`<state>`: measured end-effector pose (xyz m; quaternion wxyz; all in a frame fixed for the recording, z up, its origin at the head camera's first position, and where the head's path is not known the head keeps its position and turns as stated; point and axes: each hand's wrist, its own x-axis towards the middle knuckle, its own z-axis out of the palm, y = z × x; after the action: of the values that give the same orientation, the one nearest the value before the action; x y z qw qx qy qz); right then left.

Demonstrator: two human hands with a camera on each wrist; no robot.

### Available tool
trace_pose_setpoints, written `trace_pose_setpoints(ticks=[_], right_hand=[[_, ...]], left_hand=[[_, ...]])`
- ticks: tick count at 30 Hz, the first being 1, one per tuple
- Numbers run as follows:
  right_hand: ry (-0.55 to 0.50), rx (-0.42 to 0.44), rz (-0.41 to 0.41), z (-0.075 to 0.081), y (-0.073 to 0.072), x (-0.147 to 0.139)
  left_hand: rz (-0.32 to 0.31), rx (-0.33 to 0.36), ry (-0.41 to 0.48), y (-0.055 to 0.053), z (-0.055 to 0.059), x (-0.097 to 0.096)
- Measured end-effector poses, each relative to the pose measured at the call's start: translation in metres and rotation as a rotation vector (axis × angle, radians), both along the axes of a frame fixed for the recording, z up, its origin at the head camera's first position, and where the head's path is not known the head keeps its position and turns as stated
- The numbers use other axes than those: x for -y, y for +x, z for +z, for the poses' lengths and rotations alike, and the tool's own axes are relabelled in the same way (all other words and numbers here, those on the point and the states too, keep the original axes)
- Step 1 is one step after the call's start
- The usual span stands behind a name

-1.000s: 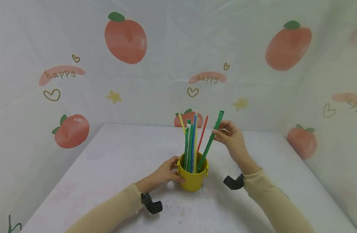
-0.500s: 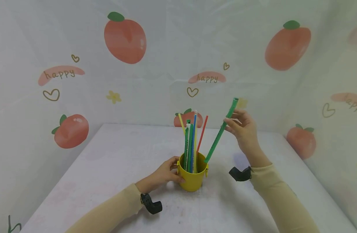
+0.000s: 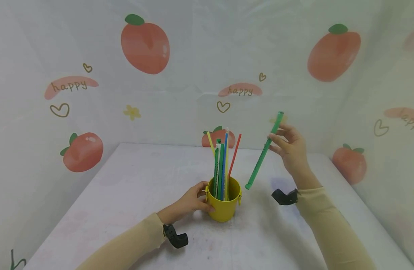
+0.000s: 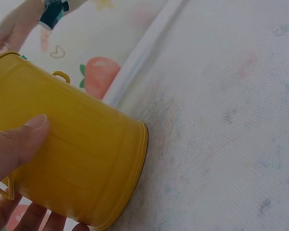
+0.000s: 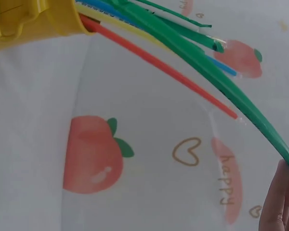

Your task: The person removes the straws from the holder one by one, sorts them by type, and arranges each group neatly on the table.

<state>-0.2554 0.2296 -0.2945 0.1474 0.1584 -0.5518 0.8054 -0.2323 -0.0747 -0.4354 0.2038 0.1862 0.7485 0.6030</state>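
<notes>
My right hand [image 3: 291, 150] pinches a long green wrapped straw [image 3: 260, 160] in its upper half. The straw slants in the air, its lower end just right of and apart from the yellow bucket [image 3: 223, 212]. Around the bucket's left side, my left hand [image 3: 190, 201] grips with its thumb on the front wall; the left wrist view shows the thumb and several fingers on the bucket [image 4: 82, 139]. Inside the bucket stand several green wrapped straws [image 3: 216, 174], a blue straw [image 3: 224, 161], yellow straws and a red straw [image 3: 234, 155] leaning right. Only some right fingertips show in the right wrist view.
The bucket stands on a white-covered table [image 3: 143, 176]. Behind it hangs a pale backdrop [image 3: 193, 48] printed with red fruit, hearts and lettering. A black wrist camera [image 3: 176, 237] sits on the left wrist, another black camera [image 3: 285, 197] on the right.
The right hand has drawn the green wrapped straw up out of the bucket and carried it to the right. The left hand and bucket stay in place.
</notes>
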Motion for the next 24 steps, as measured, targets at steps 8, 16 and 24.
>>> trace_pose_setpoints(ticks=[8,16,24], right_hand=[[0.079,0.095,-0.013,-0.016,-0.006,-0.006],[0.205,0.202,-0.02,-0.044,-0.015,-0.007],[0.312,0.314,0.002,-0.071,-0.024,-0.005]], left_hand=[[-0.002,0.0,-0.004,0.001,0.001,0.0],[0.004,-0.007,-0.02,0.0,0.0,0.0],[0.005,-0.009,-0.016,-0.001,-0.002,0.0]])
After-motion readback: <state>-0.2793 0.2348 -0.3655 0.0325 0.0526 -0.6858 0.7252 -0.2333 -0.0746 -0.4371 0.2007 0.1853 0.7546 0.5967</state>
